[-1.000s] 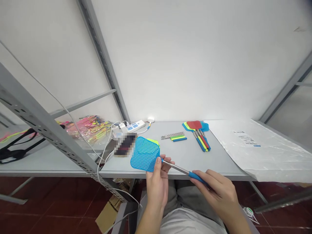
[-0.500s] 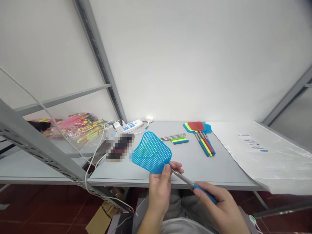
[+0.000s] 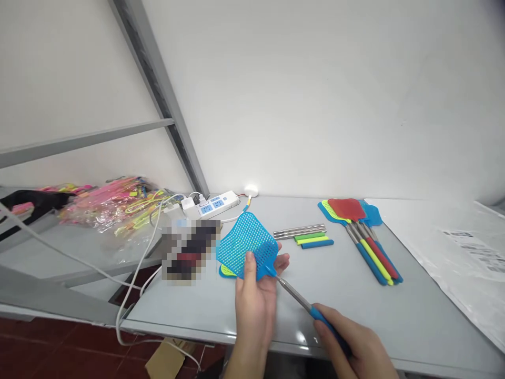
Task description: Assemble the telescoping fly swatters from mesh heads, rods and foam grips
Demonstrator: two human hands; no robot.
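Note:
A blue fly swatter (image 3: 244,239) with a square mesh head is held between my two hands above the table. My left hand (image 3: 252,295) supports the head from below, its thumb pressed on the mesh near the neck. My right hand (image 3: 351,339) wraps round the blue handle grip at the end of the metal shaft. Under the mesh, edges of a yellow-green swatter head (image 3: 228,270) and another blue one peek out; what they rest on is hidden. To the right, several fly swatters (image 3: 347,209) lie stacked in a fan, with red, yellow and blue parts.
Metal rods (image 3: 300,230) and coloured grip tubes (image 3: 314,239) lie at mid-table. A power strip (image 3: 216,205) with white cables stands at the back left, beside a blurred-out object (image 3: 191,252). White plastic sheeting (image 3: 442,247) covers the right side. Bagged colourful items (image 3: 114,205) lie left of the metal post.
My left hand has slid from the swatter's neck up under its head, thumb now on the mesh. My right hand stays on the grip. The view has shifted, showing the table larger.

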